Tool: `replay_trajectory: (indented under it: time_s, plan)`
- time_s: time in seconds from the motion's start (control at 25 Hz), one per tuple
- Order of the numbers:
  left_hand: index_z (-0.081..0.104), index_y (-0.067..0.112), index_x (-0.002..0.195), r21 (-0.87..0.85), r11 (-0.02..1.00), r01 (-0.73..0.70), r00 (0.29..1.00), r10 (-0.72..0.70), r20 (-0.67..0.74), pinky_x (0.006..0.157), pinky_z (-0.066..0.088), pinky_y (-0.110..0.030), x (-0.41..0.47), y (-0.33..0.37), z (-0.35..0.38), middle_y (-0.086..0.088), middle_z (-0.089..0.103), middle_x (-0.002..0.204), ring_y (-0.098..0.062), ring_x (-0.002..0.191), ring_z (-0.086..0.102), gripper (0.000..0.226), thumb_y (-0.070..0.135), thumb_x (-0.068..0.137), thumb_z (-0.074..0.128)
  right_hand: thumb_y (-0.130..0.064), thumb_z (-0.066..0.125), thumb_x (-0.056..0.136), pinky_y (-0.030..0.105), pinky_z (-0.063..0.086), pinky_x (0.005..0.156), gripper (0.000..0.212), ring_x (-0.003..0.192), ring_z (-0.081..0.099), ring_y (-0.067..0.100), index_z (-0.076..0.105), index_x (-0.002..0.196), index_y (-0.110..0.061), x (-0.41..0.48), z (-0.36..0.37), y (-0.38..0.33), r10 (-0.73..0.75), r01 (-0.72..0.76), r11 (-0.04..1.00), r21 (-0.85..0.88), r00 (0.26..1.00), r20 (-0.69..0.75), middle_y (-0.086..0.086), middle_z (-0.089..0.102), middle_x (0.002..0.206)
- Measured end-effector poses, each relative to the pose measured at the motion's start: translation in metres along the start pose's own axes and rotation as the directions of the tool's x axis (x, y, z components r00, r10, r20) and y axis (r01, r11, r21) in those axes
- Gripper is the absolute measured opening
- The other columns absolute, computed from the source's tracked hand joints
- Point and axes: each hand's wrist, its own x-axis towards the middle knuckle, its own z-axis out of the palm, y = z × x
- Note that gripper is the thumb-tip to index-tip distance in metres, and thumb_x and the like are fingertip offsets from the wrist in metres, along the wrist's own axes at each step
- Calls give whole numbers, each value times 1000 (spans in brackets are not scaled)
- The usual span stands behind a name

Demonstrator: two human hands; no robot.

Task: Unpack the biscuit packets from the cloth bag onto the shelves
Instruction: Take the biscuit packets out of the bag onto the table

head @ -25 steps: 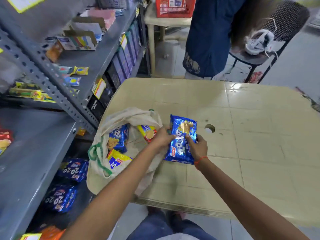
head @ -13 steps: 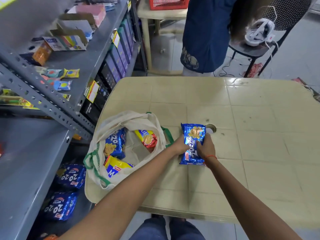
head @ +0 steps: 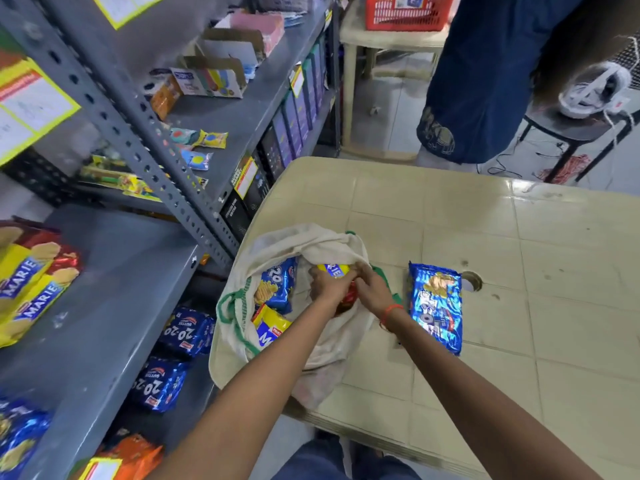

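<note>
The cream cloth bag (head: 325, 344) with green trim lies open on the beige table (head: 519, 306), near its left edge. Inside it show a blue 20-20 packet (head: 277, 285) and a yellow packet (head: 268, 329). My left hand (head: 329, 289) and my right hand (head: 374, 289) both grip a yellow and red Marie packet (head: 334, 270) at the bag's mouth. A blue 20-20 packet (head: 437, 306) lies flat on the table right of the bag, free of both hands. The grey shelf (head: 114, 306) stands to the left, holding Marie packets (head: 27, 285).
More blue 20-20 packets (head: 187, 332) lie on the lower shelf under the grey board. A person in dark blue (head: 485, 81) stands beyond the table beside a chair (head: 581, 126). A red basket (head: 405, 12) rests on a far table. The table has a round hole (head: 471, 281).
Both hands let go of the blue 20-20 packet, which now lies on the table, and moved left into the bag's mouth, closing on the Marie packet.
</note>
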Motion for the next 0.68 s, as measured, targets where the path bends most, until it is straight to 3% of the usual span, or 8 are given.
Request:
replay_trajectory:
  time_s: [0.08, 0.2, 0.24, 0.32, 0.44, 0.48, 0.56, 0.68]
  plan:
    - [42, 12, 128, -145, 989, 12, 999, -5, 47, 97, 48, -37, 7, -6, -13, -14, 60, 120, -32, 116, 58, 76, 35, 65, 77, -19, 42, 86, 22, 44, 76, 38, 98, 50, 16, 58, 111, 5, 9, -5, 3, 94, -100, 987, 123, 994, 48, 12, 55, 104]
    - [54, 13, 85, -333, 915, 228, 939, -117, 323, 67, 53, -31, 14, -22, -55, -9, 59, 69, -24, 68, 58, 34, 19, 57, 72, -24, 44, 82, 26, 37, 67, 39, 87, 45, 17, 58, 92, 10, 17, -4, 9, 179, -190, 975, 116, 979, 97, 8, 50, 90]
    - [53, 13, 77, -338, 895, 290, 911, -151, 383, 60, 52, -29, 17, -29, -70, -8, 56, 65, -23, 61, 54, 23, 16, 61, 68, -22, 45, 86, 27, 37, 67, 31, 87, 45, 18, 59, 87, 6, 15, -1, 7, 182, -194, 978, 82, 974, 135, 7, 51, 88]
    - [52, 15, 72, -378, 870, 318, 909, -165, 384, 60, 50, -28, 19, -35, -94, -8, 53, 68, -23, 60, 52, 15, 13, 60, 62, -26, 50, 88, 26, 36, 63, 23, 85, 46, 18, 58, 84, -5, 12, 7, 4, 172, -170, 985, -27, 964, 203, 6, 51, 84]
    - [52, 16, 71, -404, 864, 301, 922, -155, 356, 67, 49, -31, 14, -33, -114, -7, 57, 66, -23, 60, 54, 12, 15, 60, 58, -27, 54, 88, 28, 49, 62, 35, 94, 54, 25, 56, 115, -6, 10, 15, 5, 213, -178, 970, -164, 950, 227, 9, 55, 105]
    - [53, 17, 72, -392, 872, 294, 924, -153, 351, 67, 50, -31, 11, -30, -117, -6, 60, 63, -23, 61, 55, 6, 16, 68, 57, -25, 52, 89, 33, 54, 72, 39, 102, 56, 29, 53, 123, -6, 10, 15, 7, 218, -166, 958, -235, 952, 216, 13, 57, 114]
    - [53, 19, 72, -358, 883, 302, 924, -179, 339, 62, 54, -31, 1, -22, -120, -4, 64, 56, -23, 62, 58, 8, 21, 79, 55, -20, 49, 91, 36, 46, 95, 43, 119, 52, 33, 48, 129, -2, 11, 15, 9, 197, -64, 861, -504, 957, 215, 19, 54, 132]
    - [60, 15, 90, -310, 914, 262, 940, -170, 295, 52, 58, -36, -7, -16, -117, -10, 66, 83, -25, 73, 64, 25, 31, 70, 65, -18, 50, 89, 37, 45, 97, 36, 115, 56, 35, 55, 120, 0, 4, 15, 6, 33, 68, 781, -620, 988, 149, 22, 58, 127]
